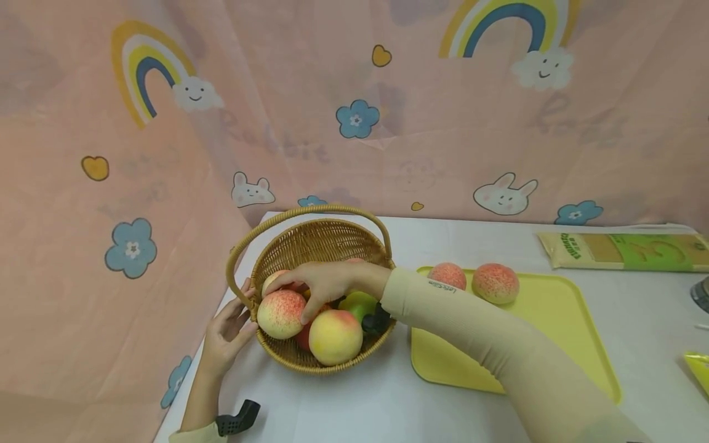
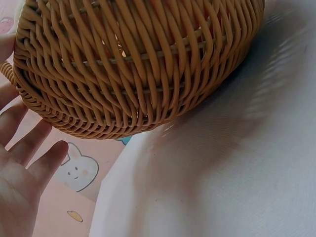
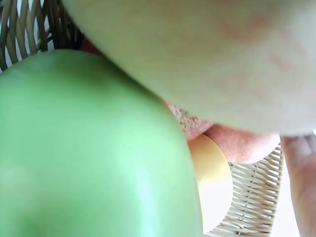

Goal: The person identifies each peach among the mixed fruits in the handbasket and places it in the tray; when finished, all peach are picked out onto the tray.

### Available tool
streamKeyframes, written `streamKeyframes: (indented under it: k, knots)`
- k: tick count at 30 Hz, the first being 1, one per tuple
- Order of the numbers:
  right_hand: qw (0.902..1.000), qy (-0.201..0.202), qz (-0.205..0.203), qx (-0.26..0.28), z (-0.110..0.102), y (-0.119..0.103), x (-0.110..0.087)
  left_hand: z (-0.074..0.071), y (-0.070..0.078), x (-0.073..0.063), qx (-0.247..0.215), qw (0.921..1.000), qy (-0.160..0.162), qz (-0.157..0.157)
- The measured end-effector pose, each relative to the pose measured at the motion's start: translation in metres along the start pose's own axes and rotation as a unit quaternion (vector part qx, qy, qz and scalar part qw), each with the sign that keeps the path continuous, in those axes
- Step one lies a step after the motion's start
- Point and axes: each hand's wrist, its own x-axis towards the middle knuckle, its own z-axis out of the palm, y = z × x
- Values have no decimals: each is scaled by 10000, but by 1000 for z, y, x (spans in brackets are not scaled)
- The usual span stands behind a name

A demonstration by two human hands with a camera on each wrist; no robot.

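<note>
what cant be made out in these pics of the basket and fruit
Head view: how many fruits the basket holds; the right hand covers some.
Head view: part of the yellow tray, behind the right sleeve.
Head view: the yellow-green item, cut by the right edge.
Left wrist: contents, mostly behind the weave.
Right wrist: the green fruit's full outline, cut by picture edges.

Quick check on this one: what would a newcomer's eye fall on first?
Probably the wicker basket of fruit, with the right hand inside at a red-speckled peach and the left hand at its left side. Next, the yellow tray to the right, two peaches at its far edge.
</note>
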Motion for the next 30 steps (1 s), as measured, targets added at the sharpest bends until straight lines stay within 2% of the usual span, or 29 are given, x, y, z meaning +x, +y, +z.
streamKeyframes:
  k: [10,19,26,30]
  knots:
    - [9981,397,-133,458,-8,-2,-11,0,0,0,-20,10000,17,4]
    - [9964,532,-334,561,-12,-5,-21,1,1,0,-50,10000,23,-10]
    - [9943,730,-732,-263,-20,-9,-29,0,0,0,-92,9999,40,17]
    - [9914,915,-768,-526,-23,-16,-38,1,-1,0,-129,9999,50,57]
